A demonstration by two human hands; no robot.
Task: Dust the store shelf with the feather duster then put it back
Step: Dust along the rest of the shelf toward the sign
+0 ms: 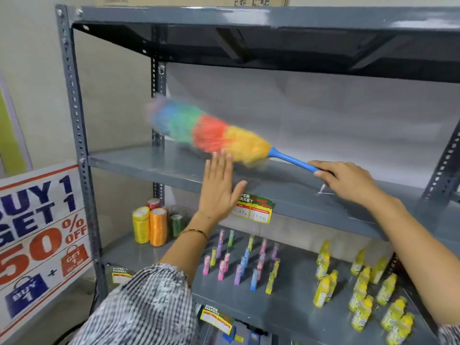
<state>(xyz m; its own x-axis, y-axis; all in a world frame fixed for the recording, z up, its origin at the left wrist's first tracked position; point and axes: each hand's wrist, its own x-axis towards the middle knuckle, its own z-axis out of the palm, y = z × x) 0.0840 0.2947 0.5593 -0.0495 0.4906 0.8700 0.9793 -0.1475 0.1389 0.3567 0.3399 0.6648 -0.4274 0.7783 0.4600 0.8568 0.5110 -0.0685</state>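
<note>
A feather duster (211,131) with blue, green, red and yellow plumes and a blue handle lies across the middle board of the grey metal store shelf (154,163). Its head is blurred and points left toward the rear upright. My right hand (346,180) is shut on the end of the blue handle. My left hand (220,188) is raised flat with fingers apart in front of the board's front edge, just below the yellow plumes, holding nothing.
A price tag (254,207) hangs on the board's front edge. The board below carries thread spools (149,227), several small pastel bottles (239,260) and yellow bottles (361,290). A "Buy 1 Get 1" sign (42,240) leans at the left. The top board (249,18) overhangs.
</note>
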